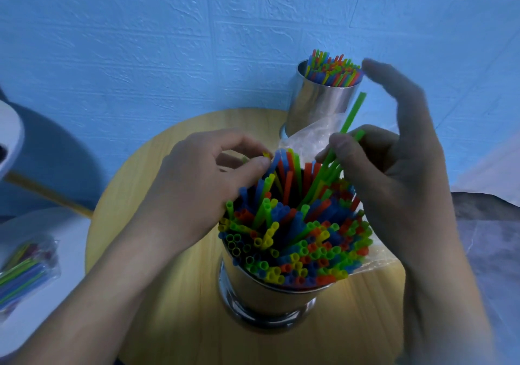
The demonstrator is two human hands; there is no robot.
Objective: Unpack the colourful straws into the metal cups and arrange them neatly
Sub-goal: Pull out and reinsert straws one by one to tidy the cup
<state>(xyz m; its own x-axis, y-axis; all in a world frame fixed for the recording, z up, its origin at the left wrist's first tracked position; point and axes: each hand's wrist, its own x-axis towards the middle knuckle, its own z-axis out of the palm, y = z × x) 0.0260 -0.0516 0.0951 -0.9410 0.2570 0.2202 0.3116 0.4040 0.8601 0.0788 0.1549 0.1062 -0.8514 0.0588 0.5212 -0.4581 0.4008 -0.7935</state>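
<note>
Over the cup (270, 300), the left hand (202, 178) pinches a yellow straw (266, 154) by its tip. The right hand (388, 162) pinches green straws (351, 117) rising from that cup.

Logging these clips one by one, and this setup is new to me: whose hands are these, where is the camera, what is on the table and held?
No machine here: a person works bare-handed, and the single picture comes from a camera on their head, looking down. On the round wooden table stand two metal cups: the near cup, packed with colourful straws, and the far cup by the wall, also filled. Clear plastic wrapping lies between them. The left hand pinches straw tips in the near cup; the right hand pinches green straws.
</note>
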